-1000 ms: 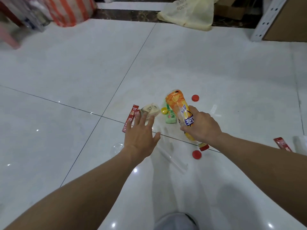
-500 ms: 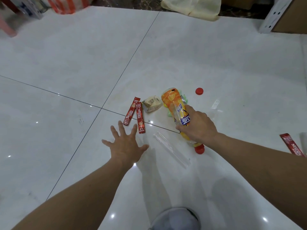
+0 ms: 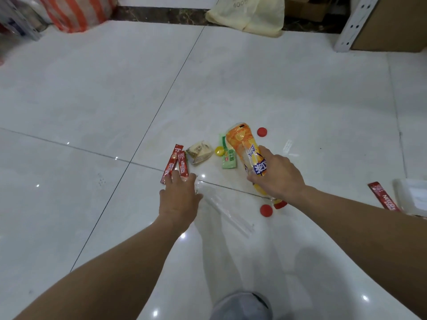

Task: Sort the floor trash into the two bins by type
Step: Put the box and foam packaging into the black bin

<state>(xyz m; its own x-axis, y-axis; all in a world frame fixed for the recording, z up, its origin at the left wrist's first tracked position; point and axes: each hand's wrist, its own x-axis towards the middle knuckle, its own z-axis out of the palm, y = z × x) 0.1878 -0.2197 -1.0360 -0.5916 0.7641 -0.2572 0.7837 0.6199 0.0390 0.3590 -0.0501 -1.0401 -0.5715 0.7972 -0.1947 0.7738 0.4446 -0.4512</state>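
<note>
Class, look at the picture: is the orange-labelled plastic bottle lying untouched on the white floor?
No, the right hand grips the orange-labelled plastic bottle round its body.

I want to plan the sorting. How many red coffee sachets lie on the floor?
3. Two sachets lie side by side just beyond the left hand; a third sachet lies far right, beside a white container. More may be hidden.

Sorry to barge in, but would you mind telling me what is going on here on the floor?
A person is clearing litter from a tiled floor. The right hand holds an orange-labelled bottle. The left hand reaches down at the near ends of two red sachets, beside a clear wrapper; whether it grips anything is unclear. A green packet and a yellow cap lie loose. No bin is in view.
</note>
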